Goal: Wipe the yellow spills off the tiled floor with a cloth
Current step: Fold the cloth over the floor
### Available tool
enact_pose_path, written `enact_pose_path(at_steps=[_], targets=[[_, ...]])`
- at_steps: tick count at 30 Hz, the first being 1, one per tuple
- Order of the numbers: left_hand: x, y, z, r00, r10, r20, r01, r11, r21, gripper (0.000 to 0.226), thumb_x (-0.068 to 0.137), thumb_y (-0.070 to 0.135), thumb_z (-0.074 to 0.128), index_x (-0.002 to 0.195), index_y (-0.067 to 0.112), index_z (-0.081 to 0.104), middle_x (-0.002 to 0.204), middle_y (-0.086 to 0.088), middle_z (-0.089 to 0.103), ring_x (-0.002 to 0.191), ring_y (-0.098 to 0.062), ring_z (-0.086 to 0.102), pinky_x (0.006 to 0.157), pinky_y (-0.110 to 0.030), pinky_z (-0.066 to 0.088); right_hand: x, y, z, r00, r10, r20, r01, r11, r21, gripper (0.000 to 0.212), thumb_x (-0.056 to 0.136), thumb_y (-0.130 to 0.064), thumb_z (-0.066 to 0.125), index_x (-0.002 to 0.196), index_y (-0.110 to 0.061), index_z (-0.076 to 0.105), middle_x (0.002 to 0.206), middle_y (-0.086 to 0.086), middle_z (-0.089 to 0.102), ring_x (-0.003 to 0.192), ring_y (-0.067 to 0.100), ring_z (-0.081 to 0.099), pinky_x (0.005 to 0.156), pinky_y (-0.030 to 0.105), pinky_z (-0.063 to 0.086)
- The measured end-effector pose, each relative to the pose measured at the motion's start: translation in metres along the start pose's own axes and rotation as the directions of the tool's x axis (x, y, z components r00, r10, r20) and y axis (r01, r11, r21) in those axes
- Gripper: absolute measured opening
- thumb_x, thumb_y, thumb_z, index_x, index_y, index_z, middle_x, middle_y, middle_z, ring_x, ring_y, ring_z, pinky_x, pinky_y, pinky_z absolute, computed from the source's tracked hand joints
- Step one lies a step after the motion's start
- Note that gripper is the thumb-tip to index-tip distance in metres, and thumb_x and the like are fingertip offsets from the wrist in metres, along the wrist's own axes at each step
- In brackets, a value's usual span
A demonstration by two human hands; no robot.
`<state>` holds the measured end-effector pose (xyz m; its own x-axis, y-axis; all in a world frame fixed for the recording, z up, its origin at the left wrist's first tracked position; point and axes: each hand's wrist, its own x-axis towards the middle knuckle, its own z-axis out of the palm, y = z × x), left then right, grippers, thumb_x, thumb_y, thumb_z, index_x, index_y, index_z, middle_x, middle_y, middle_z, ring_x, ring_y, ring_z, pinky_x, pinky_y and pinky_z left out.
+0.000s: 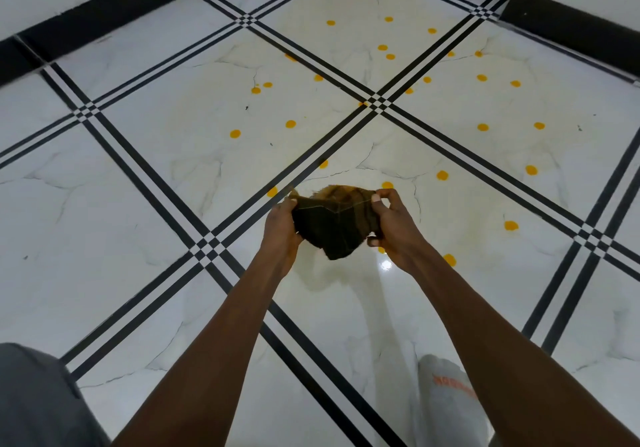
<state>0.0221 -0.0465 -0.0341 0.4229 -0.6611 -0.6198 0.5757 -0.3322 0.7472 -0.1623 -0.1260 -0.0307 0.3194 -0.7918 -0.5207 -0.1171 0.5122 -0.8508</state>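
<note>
White tiled floor [145, 156] carries many yellow spills [235, 133], nearly all beyond the cloth [334, 225]. Your left hand [281, 227] and right hand [393, 230] pinch its two ends in the air. You seem to prepare it; next, press it down on the nearest drop. Orange letters on the sock [450, 398] are unreadable.

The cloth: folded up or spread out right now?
Folded, not spread. The cloth is bunched into a thick wad held above the tiled floor, pinched between the left hand and right hand.
</note>
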Motion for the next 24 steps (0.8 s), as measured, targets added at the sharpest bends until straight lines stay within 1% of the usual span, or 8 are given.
enact_pose_path(at_steps=[3, 6, 10, 13, 16, 21, 22, 24], targets=[[0.000, -0.006, 0.005, 1.000, 0.012, 0.002, -0.012, 0.992, 0.125, 0.025, 0.107, 0.024, 0.050, 0.129, 0.014, 0.057, 0.131, -0.009, 0.064, 0.113, -0.022, 0.065, 0.088, -0.033, 0.058, -0.002, -0.007, -0.012, 0.997, -0.034, -0.070, 0.033, 0.999, -0.026, 0.028, 0.113, -0.034, 0.038, 0.130, -0.016, 0.050, 0.104, 0.011, 0.069, 0.074, 0.016, 0.065, 0.045, 0.022, 0.045], [-0.003, -0.015, 0.024, 0.997, 0.027, 0.076, -0.039, 0.986, 0.164, 0.033, 0.104, 0.020, 0.059, 0.137, 0.016, 0.058, 0.132, -0.007, 0.063, 0.121, -0.025, 0.062, 0.078, -0.028, 0.061, -0.006, -0.015, -0.025, 0.987, -0.088, -0.132, 0.086, 0.996, -0.022, 0.025, 0.113, -0.032, 0.040, 0.130, -0.026, 0.056, 0.127, 0.010, 0.070, 0.114, 0.027, 0.070, 0.081, 0.040, 0.063], [-0.005, -0.024, 0.046, 0.992, 0.023, 0.126, -0.048, 0.979, 0.199, 0.035, 0.102, 0.010, 0.063, 0.135, 0.015, 0.055, 0.125, -0.011, 0.065, 0.108, -0.026, 0.068, 0.066, -0.022, 0.063, -0.018, -0.040, -0.061, 0.928, -0.309, -0.208, 0.263, 0.940, -0.219, 0.030, 0.113, -0.028, 0.040, 0.125, -0.027, 0.067, 0.121, 0.003, 0.074, 0.117, 0.023, 0.071, 0.090, 0.039, 0.063], [-0.001, -0.028, 0.057, 0.983, 0.029, 0.183, -0.068, 0.975, 0.213, 0.039, 0.100, 0.007, 0.064, 0.137, 0.013, 0.053, 0.120, -0.014, 0.073, 0.098, -0.023, 0.074, 0.078, -0.026, 0.064, -0.032, -0.070, -0.090, 0.793, -0.561, -0.236, 0.391, 0.767, -0.510, 0.031, 0.109, -0.029, 0.041, 0.120, -0.025, 0.069, 0.119, -0.003, 0.075, 0.112, 0.016, 0.071, 0.105, 0.039, 0.056], [0.002, -0.035, 0.059, 0.979, 0.066, 0.194, -0.114, 0.962, 0.249, 0.036, 0.100, 0.006, 0.062, 0.135, 0.010, 0.055, 0.118, -0.015, 0.074, 0.093, -0.022, 0.074, 0.086, -0.031, 0.063, -0.049, -0.086, -0.094, 0.737, -0.657, -0.158, 0.344, 0.566, -0.750, 0.030, 0.111, -0.023, 0.038, 0.127, -0.020, 0.063, 0.104, -0.005, 0.070, 0.092, 0.012, 0.062, 0.084, 0.026, 0.052], [0.006, -0.052, 0.044, 0.984, 0.088, 0.153, -0.136, 0.931, 0.340, 0.030, 0.099, 0.007, 0.063, 0.129, 0.012, 0.060, 0.115, -0.015, 0.074, 0.089, -0.019, 0.074, 0.080, -0.028, 0.062, -0.045, -0.036, -0.056, 0.890, -0.456, 0.003, 0.034, 0.059, -0.998, 0.044, 0.104, -0.016, 0.038, 0.148, -0.022, 0.042, 0.097, 0.016, 0.071, 0.089, 0.037, 0.069, 0.076, 0.046, 0.058], [0.007, -0.053, 0.039, 0.986, 0.095, 0.139, -0.140, 0.924, 0.356, 0.030, 0.099, 0.007, 0.063, 0.128, 0.013, 0.060, 0.115, -0.015, 0.073, 0.089, -0.019, 0.074, 0.080, -0.028, 0.062, -0.043, -0.020, -0.044, 0.923, -0.380, 0.058, 0.061, -0.005, -0.998, 0.048, 0.105, -0.019, 0.032, 0.153, -0.020, 0.039, 0.105, 0.017, 0.071, 0.095, 0.037, 0.070, 0.080, 0.045, 0.058], [0.011, -0.054, 0.026, 0.987, 0.114, 0.116, -0.151, 0.906, 0.396, 0.030, 0.099, 0.010, 0.064, 0.128, 0.014, 0.059, 0.116, -0.014, 0.072, 0.093, -0.020, 0.074, 0.081, -0.028, 0.061, -0.042, 0.008, -0.029, 0.977, -0.180, 0.114, 0.125, 0.047, -0.991, 0.053, 0.107, -0.026, 0.019, 0.156, -0.017, 0.037, 0.128, 0.017, 0.065, 0.108, 0.037, 0.065, 0.089, 0.042, 0.052]])
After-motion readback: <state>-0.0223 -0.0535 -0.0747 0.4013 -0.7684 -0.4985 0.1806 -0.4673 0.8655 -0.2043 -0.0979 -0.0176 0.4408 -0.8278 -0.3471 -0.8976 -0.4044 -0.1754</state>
